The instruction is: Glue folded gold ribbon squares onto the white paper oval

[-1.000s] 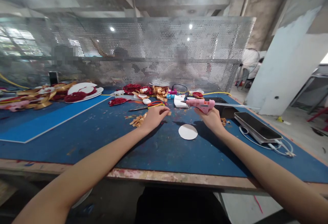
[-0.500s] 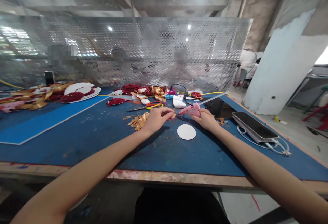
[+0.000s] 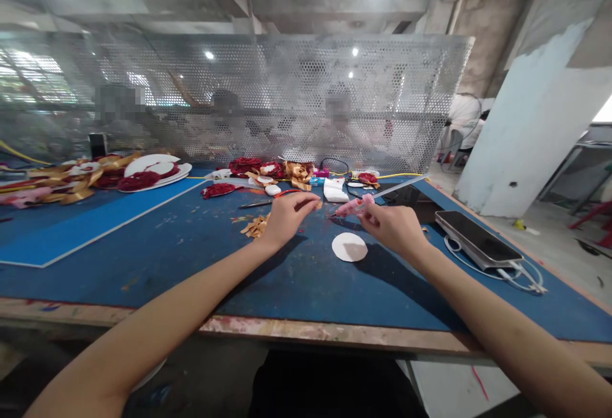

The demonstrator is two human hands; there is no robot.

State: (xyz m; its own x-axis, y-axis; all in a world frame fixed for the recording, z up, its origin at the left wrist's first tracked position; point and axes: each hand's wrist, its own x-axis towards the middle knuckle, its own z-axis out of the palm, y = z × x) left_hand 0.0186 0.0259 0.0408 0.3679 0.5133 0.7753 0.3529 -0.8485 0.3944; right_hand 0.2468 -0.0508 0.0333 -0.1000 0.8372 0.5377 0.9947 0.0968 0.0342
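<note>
My left hand (image 3: pixel 288 215) is closed in a pinch, a small piece of gold ribbon (image 3: pixel 319 204) just showing at its fingertips. Beside its wrist lies a heap of gold ribbon pieces (image 3: pixel 255 226). My right hand (image 3: pixel 396 225) grips a pink hot glue gun (image 3: pixel 352 208), nozzle pointing left, with a long whitish glue stick (image 3: pixel 400 185) out of its back. Between and nearer than both hands, a white round disc (image 3: pixel 349 247) lies flat on the blue table (image 3: pixel 296 284), apart from either hand.
A phone (image 3: pixel 478 237) with a white cable lies at right. Behind my hands are a folded white cloth (image 3: pixel 335 190), a dark red piece (image 3: pixel 218 190) and gold ribbon loops (image 3: pixel 299 174). White discs (image 3: pixel 174 177) with dark red pieces lie left. A perforated screen (image 3: pixel 287 67) stands behind, people beyond it.
My right hand has drawn back toward the glue gun's rear, its knuckles raised. The left fingertips and the glue gun's nozzle are farther apart. My left hand has shifted slightly left.
</note>
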